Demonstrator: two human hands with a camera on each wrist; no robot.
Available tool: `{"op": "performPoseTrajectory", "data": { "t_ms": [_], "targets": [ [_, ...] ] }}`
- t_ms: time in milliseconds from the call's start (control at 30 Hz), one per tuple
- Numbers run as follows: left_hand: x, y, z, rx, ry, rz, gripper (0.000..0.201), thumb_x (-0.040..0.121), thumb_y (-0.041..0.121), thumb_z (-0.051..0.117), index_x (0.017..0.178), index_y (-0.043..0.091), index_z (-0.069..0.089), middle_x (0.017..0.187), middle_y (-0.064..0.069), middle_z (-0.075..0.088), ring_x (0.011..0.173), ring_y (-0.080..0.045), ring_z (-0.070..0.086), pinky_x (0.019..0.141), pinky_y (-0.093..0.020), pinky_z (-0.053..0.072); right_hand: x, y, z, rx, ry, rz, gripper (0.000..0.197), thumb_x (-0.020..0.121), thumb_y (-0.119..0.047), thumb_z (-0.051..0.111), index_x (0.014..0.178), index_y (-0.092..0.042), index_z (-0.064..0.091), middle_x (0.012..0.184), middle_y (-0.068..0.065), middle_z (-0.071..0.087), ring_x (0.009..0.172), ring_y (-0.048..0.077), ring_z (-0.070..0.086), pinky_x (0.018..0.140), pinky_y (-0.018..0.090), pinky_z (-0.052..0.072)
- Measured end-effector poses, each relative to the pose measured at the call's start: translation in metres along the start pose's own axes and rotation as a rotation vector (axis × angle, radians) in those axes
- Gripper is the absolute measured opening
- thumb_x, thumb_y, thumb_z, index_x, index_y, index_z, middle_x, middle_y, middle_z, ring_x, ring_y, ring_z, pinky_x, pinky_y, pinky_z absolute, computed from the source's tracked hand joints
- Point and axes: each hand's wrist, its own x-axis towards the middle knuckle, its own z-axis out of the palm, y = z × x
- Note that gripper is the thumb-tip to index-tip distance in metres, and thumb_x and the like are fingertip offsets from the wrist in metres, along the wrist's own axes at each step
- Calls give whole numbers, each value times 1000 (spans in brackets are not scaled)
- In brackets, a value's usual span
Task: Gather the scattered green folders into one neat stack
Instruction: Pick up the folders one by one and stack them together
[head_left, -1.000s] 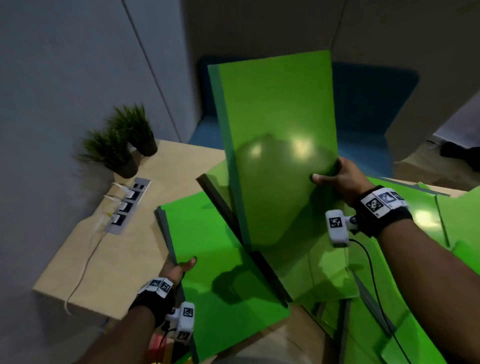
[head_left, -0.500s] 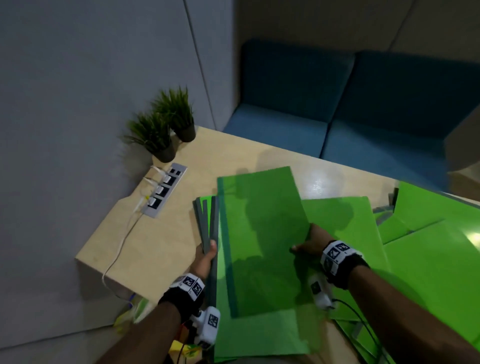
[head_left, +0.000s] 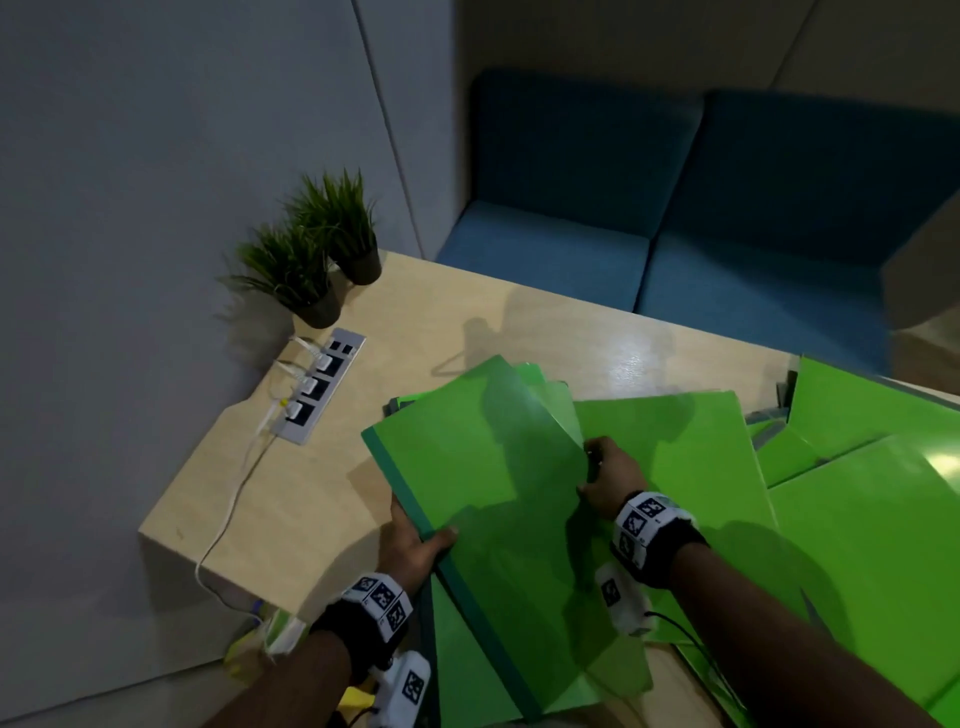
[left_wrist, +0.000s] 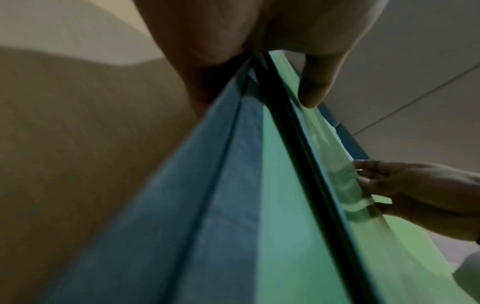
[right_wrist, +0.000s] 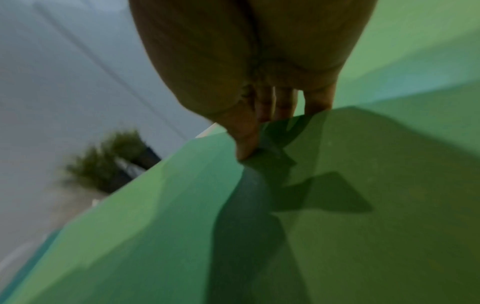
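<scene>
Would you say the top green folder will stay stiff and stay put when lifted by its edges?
Probably stiff: the top folder lies flat between left hand and right hand. Likely slippery: its cover looks glossy. Seemingly light, given edge grips alone.

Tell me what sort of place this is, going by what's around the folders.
Probably an office meeting nook or lounge corner. A light wooden table has a built-in grey power socket strip with white plugs, two small potted grass plants stand against a plain grey wall panel, and a blue upholstered sofa sits behind.
</scene>
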Motion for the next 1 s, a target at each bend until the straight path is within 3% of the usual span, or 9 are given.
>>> {"op": "performPoseTrajectory", "data": {
  "t_ms": [133,233,433,567,633,700,800,900,1000],
  "targets": [
    [5,3,4,56,128,-87,109,76,20,78,153,28,1,140,-11,50,122,-35,54,102,-45,45,-15,2,5,-314,-64,-56,67,92,0,54,150,-11,23,136,20,44,118,35,56,100,41,48],
    [7,4,10,73,105,-101,110,78,17,76,150,39,-3,150,-13,39,127,-37,50,106,-50,41,-20,4,-10,-473,-122,-8,47,92,-19,59,133,-5,40,125,16,54,111,33,60,90,40,50],
    [13,17,20,-121,151,-141,68,76,8,78,134,4,42,127,-17,60,114,-35,59,100,-47,46,-16,-5,-6,-60,-43,39,51,86,-37,71,119,-3,50,105,8,57,98,26,59,80,30,48],
    [4,15,15,-126,150,-116,69,73,2,79,130,7,40,114,-15,61,104,-34,61,95,-51,49,-27,19,-3,219,-65,-11,80,77,-5,76,144,-15,33,137,7,56,123,27,56,103,36,46],
    [-2,14,14,-86,159,-75,81,72,1,80,137,10,33,115,-10,57,102,-30,58,95,-48,48,-31,31,-6,251,-122,-52,90,74,10,71,149,-18,30,141,6,53,125,28,54,101,37,49],
    [-6,12,14,-76,160,-51,86,71,1,81,140,11,31,119,-10,57,104,-30,58,96,-47,48,-31,35,-4,112,-154,-136,68,72,14,68,132,-11,51,122,8,60,114,28,59,85,30,51],
    [-12,11,16,-72,158,-60,80,73,9,81,138,8,36,122,-6,56,107,-27,58,98,-41,46,-35,23,-9,-189,-94,-126,20,80,-9,70,96,-9,58,102,15,57,99,30,60,77,33,51],
    [-13,14,19,-49,190,-110,83,68,31,85,136,7,42,120,-4,57,110,-28,58,100,-40,45,-30,14,-7,-300,-29,-5,56,88,-41,66,123,0,50,122,17,55,114,31,57,90,34,48],
    [-14,20,24,-42,202,-134,87,58,42,89,127,3,53,121,-9,63,112,-33,61,100,-42,47,-26,5,2,-239,5,23,65,82,-44,74,125,-4,45,125,13,55,114,29,58,92,36,51]
  ]
}}
